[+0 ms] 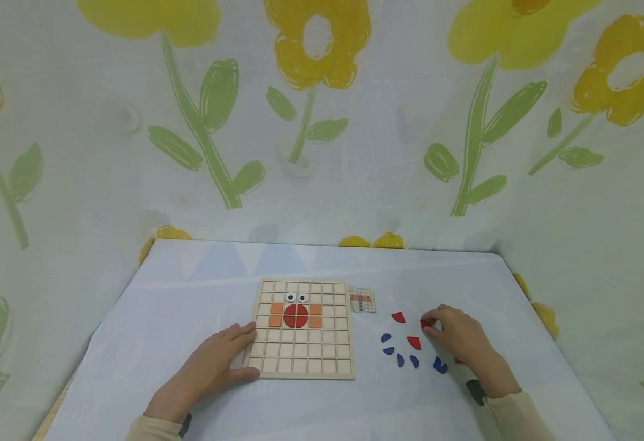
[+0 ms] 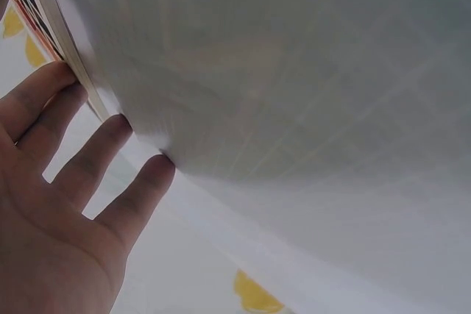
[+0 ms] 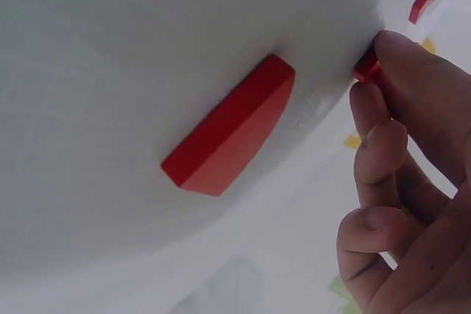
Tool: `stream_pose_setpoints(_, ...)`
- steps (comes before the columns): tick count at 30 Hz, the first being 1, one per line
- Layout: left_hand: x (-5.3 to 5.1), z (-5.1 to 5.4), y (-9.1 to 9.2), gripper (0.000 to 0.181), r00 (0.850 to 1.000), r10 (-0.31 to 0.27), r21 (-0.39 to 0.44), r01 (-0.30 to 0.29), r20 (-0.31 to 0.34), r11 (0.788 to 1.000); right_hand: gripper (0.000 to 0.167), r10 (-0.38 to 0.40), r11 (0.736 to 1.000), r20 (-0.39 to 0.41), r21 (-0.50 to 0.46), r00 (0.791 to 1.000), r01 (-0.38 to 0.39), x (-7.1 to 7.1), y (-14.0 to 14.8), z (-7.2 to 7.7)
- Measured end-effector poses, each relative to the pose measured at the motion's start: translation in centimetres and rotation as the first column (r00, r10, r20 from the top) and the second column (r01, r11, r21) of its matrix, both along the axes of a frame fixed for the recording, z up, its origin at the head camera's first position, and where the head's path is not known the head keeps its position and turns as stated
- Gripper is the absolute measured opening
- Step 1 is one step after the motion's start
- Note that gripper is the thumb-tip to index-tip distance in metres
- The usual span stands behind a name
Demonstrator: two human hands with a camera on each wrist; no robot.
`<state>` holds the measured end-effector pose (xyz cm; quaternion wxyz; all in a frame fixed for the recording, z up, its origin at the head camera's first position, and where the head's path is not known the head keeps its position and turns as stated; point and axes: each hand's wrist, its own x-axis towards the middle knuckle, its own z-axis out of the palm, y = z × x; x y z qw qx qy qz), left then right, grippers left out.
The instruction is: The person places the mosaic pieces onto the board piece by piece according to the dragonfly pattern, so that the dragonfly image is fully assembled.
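Note:
A wooden grid board (image 1: 307,351) lies on the table, bearing two eye pieces (image 1: 297,297), a red circle of quarter pieces (image 1: 295,315) and orange squares (image 1: 315,315) on either side. My left hand (image 1: 214,364) touches the board's left edge with fingers extended, also seen along an edge by the left hand (image 2: 70,189) in the left wrist view. To the right of the board, my right hand (image 1: 460,334) pinches a red quarter-circle piece (image 3: 366,65) between thumb and fingertip. Another red piece (image 3: 232,130) lies nearby, mostly hidden by the right hand in the head view.
A small pattern card (image 1: 363,300) lies against the board's right side. Two red quarter pieces (image 1: 414,343) and several blue half-round pieces (image 1: 400,361) lie loose between board and right hand. A flower-printed cloth (image 1: 355,153) stands behind the table.

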<state>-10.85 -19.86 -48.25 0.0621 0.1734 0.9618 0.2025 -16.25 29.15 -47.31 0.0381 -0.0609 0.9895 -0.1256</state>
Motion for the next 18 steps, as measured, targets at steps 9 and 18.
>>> stream_pose_setpoints(9, 0.0, 0.0, -0.1, 0.083, 1.000, -0.001, -0.015, 0.001, -0.006, 1.000, 0.025, -0.002, 1.000, -0.030, -0.018, 1.000, 0.001, -0.3, -0.7, 0.3)
stream_pose_setpoints(18, -0.1, -0.2, 0.1, 0.083, 1.000, 0.012, 0.003, -0.012, 0.014, 1.000, 0.026, 0.015, 0.999, -0.070, -0.049, 0.997, -0.018, -1.1, -2.8, 0.8)
